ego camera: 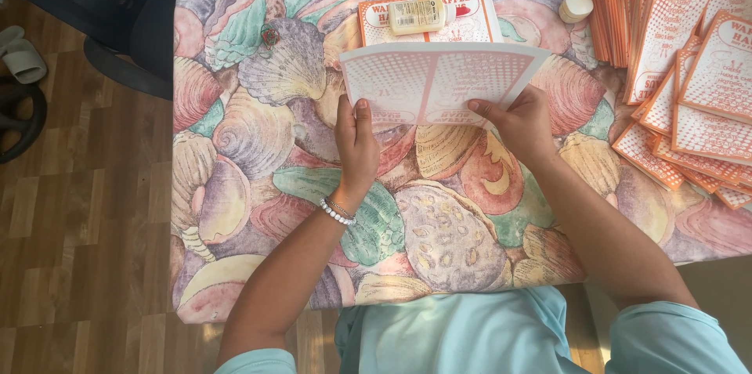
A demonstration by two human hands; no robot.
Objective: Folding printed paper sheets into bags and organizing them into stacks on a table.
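- Nearest the camera, pale turquoise sleeves and a lap in the same cloth are seen at the near edge of the counter, which is covered with a smooth cloth printed with large seashells in pink, lilac, green and peach.
- A beaded bracelet is worn on the left wrist.
- The left hand is closed on the near left edge of a folded card sheet, with the thumb laid on top and the other fingers hidden beneath.
- The right hand is clamped on the near right edge of the same sheet, thumb on top, pointing left.
- The sheet is held just above the counter, beyond both hands; its long axis runs left to right, and a centre crease runs near to far between the two thumbs. Both hands are about equally close to it.
- The sheet is thin, flat card, white with a fine orange dotted print, its far corners slightly fanned.
- Just beyond it, a flat orange-and-white printed card lies on the counter, with a small cream plastic bottle lying sideways on it.
- A small round cream cap stands to the right of it.
- On the far right, many similar orange cards are stacked and overlapped in loose piles.
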